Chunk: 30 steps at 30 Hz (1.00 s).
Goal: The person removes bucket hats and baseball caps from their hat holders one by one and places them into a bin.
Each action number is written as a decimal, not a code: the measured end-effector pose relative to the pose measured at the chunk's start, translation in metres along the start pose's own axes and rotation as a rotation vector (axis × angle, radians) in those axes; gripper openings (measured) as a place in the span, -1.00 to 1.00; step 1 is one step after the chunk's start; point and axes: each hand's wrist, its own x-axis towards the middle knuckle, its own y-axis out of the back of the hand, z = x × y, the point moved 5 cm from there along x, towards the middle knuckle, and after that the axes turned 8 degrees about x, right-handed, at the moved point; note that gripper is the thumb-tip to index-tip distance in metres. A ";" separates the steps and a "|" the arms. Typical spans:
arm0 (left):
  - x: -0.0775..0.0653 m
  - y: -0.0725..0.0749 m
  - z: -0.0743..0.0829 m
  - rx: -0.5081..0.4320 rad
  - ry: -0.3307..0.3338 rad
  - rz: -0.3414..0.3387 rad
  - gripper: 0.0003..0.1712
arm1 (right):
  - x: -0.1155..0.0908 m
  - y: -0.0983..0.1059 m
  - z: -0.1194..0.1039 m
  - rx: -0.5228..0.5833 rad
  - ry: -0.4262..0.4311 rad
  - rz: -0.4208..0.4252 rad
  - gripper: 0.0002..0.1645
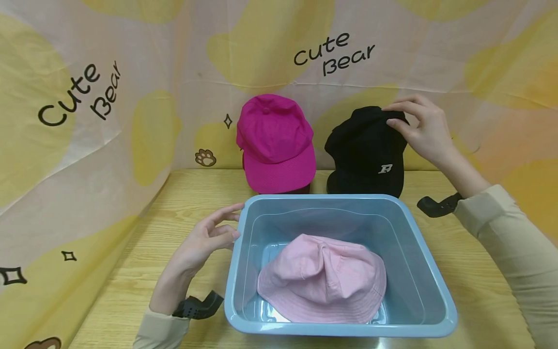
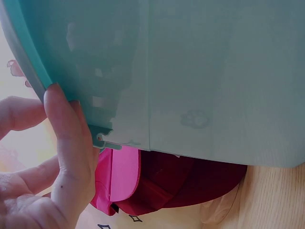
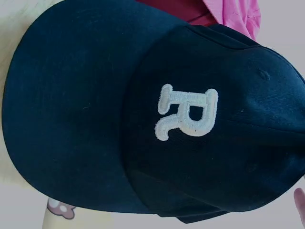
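Note:
A light blue plastic tub (image 1: pixel 423 252) stands in front, with a pink bucket hat (image 1: pixel 322 281) lying inside it. My left hand (image 1: pixel 208 235) is at the tub's left side, its fingertips touching the rim and outer wall. At the top of a black baseball cap (image 1: pixel 362 140) is my right hand (image 1: pixel 420 123), thumb and fingers apart. A fingertip (image 3: pixel 299 202) shows just off the cap's edge in the right wrist view; whether the others touch the crown is unclear. The cap bears a white letter R (image 3: pixel 190 112). Beside it sits a magenta cap (image 1: pixel 274 140).
Both caps stand behind the tub on a light wooden table (image 1: pixel 187 194). A patterned yellow and cream cloth (image 1: pixel 261 48) rises at the back and left. Each wrist wears a black camera mount, such as the right one (image 1: pixel 438 206).

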 end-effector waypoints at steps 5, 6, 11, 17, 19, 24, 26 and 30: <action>0.000 0.000 0.000 0.000 0.002 0.000 -0.30 | 0.001 0.005 -0.007 -0.009 0.038 0.022 -0.68; 0.000 0.000 0.000 -0.002 0.001 -0.002 -0.30 | 0.001 0.006 -0.008 -0.012 0.046 0.025 -0.68; 0.000 0.000 0.000 -0.006 0.002 -0.006 -0.30 | 0.003 0.011 -0.015 -0.026 0.081 0.035 -0.66; 0.000 0.000 0.000 -0.006 0.004 -0.006 -0.30 | 0.007 0.016 -0.025 -0.054 0.119 0.038 -0.66; 0.000 -0.001 0.000 -0.007 0.005 -0.005 -0.30 | 0.007 0.018 -0.028 -0.068 0.127 0.036 -0.66; 0.000 -0.001 -0.001 -0.009 0.004 0.001 -0.31 | 0.009 0.020 -0.034 -0.081 0.140 0.032 -0.67; 0.001 -0.001 -0.001 -0.010 0.003 0.002 -0.31 | 0.010 0.021 -0.036 -0.082 0.140 0.035 -0.68; 0.001 -0.001 -0.001 -0.006 0.003 0.004 -0.31 | 0.011 0.024 -0.040 -0.087 0.140 0.031 -0.70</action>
